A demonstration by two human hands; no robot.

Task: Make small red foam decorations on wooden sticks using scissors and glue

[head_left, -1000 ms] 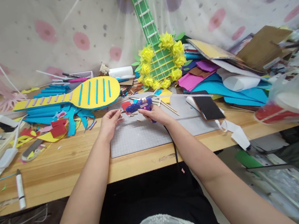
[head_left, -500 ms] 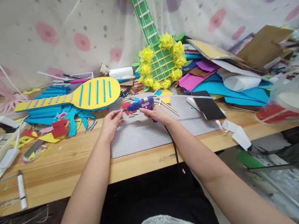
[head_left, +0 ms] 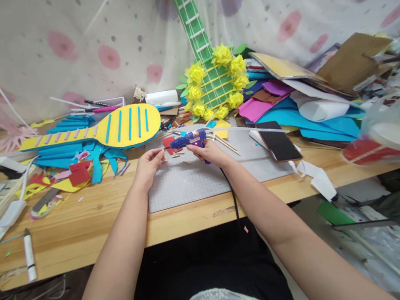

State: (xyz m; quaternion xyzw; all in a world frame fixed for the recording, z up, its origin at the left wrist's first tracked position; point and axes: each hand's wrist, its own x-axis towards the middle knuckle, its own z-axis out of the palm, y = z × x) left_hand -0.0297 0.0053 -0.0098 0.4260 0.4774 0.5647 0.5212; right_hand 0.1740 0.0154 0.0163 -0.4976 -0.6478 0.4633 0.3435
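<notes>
My right hand (head_left: 211, 153) is wrapped round a blue glue gun (head_left: 193, 139), whose nozzle points left. A long clear glue stick (head_left: 249, 129) sticks out of its back, and a black cord hangs down over the table edge. Just left of the nozzle, my left hand (head_left: 150, 165) pinches something too small to make out between thumb and fingertips. Both hands are above a grey cutting mat (head_left: 186, 187). Behind the nozzle lies a piece of red paper (head_left: 169, 144), with small stick bits near it.
A yellow paper guitar shape (head_left: 128, 125) with blue strips lies at left over blue scraps. The green guitar (head_left: 212, 83) with yellow flowers leans against the curtain. A phone (head_left: 279, 141), a lidded cup (head_left: 378, 138) and stacked coloured sheets (head_left: 316, 122) sit at right.
Both hands hold nearly the same place. The glue gun's nozzle appears very slightly farther from the left fingertips.
</notes>
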